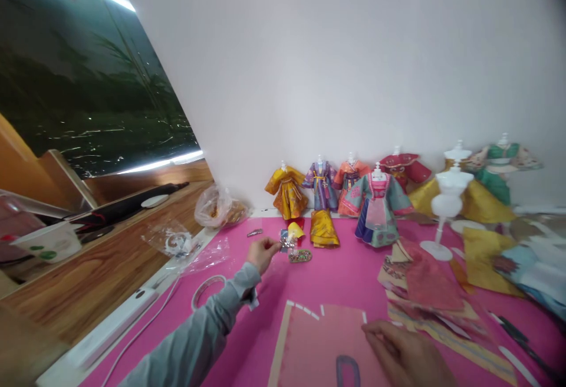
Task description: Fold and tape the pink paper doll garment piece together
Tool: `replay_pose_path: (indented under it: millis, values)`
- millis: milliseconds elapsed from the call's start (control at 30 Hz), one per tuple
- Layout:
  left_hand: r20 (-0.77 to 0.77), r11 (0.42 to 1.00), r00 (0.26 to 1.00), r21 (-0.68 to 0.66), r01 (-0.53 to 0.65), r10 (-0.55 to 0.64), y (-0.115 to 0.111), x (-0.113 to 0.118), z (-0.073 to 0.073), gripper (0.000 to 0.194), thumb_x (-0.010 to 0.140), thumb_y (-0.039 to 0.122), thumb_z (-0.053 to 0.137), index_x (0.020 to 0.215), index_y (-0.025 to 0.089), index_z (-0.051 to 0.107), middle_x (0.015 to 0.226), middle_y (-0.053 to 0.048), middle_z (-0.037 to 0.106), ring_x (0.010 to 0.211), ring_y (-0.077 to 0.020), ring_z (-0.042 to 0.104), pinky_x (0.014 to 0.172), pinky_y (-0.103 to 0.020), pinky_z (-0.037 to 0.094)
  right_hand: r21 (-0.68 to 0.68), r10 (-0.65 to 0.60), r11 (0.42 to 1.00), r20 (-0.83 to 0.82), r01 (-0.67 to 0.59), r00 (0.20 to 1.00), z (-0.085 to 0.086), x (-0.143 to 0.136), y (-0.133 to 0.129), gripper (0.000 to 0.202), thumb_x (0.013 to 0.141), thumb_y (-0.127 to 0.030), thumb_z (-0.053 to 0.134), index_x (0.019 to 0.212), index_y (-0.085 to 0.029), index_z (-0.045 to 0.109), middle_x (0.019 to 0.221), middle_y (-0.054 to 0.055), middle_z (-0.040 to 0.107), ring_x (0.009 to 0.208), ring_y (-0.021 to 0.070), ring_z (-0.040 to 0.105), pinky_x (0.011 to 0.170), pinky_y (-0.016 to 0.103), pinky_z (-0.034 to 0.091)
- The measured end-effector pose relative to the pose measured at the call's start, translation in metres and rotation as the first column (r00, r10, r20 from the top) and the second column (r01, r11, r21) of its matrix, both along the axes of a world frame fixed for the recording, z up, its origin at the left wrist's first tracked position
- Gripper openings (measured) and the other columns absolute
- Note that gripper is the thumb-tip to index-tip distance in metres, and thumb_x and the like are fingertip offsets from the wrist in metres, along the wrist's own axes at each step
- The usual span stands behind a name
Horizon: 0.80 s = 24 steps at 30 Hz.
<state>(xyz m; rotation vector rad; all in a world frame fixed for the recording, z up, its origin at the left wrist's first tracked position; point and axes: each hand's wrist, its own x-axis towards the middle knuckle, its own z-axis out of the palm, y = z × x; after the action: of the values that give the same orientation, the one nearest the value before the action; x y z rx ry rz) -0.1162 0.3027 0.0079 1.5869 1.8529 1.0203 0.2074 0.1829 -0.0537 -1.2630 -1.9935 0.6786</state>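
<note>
My left hand reaches forward, thumb and forefinger pinched at the edge of a small shiny packet. Beside that packet are a yellow piece and an oval item with a speckled surface. At the lower right my right hand has its fingers together at the right edge of a pink fabric piece; whether anything is between them is hidden. White strips lie along the fabric's top edge, and a grey-purple outlined shape is on it.
Small dressed mannequins line the wall, near a bare white one. Fabric pieces and a dark pen-like tool lie right. At left are a tape roll, plastic bags and a white power strip.
</note>
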Motion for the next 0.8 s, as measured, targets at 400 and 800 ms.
replay_pose_path:
  millis: [400, 800]
  values:
    - [0.054, 0.958, 0.968, 0.169, 0.233, -0.245, -0.122, 0.12, 0.01, 0.009, 0.076, 0.019, 0.066, 0.067, 0.017, 0.067, 0.066, -0.001, 0.066, 0.065, -0.0149, 0.055, 0.064, -0.027, 0.041, -0.224, -0.068, 0.974, -0.423, -0.032, 0.904, 0.029, -0.003, -0.007, 0.047, 0.086, -0.053, 0.051, 0.105, -0.016, 0.072, 0.073, 0.004, 0.067, 0.06, 0.0169, 0.06, 0.054, 0.027, 0.049]
    - [0.313, 0.969, 0.918, 0.105, 0.222, -0.244, -0.145, 0.129, -0.005, 0.02, 0.071, 0.035, 0.07, 0.078, 0.016, 0.064, 0.07, -0.003, 0.066, 0.061, -0.0147, 0.055, 0.059, -0.026, 0.041, -0.127, 0.0, 0.99, -0.401, -0.056, 0.916, 0.038, -0.004, -0.009, 0.033, 0.086, -0.041, 0.052, 0.068, -0.018, 0.067, 0.064, 0.0, 0.057, 0.059, 0.0141, 0.053, 0.056, 0.024, 0.042]
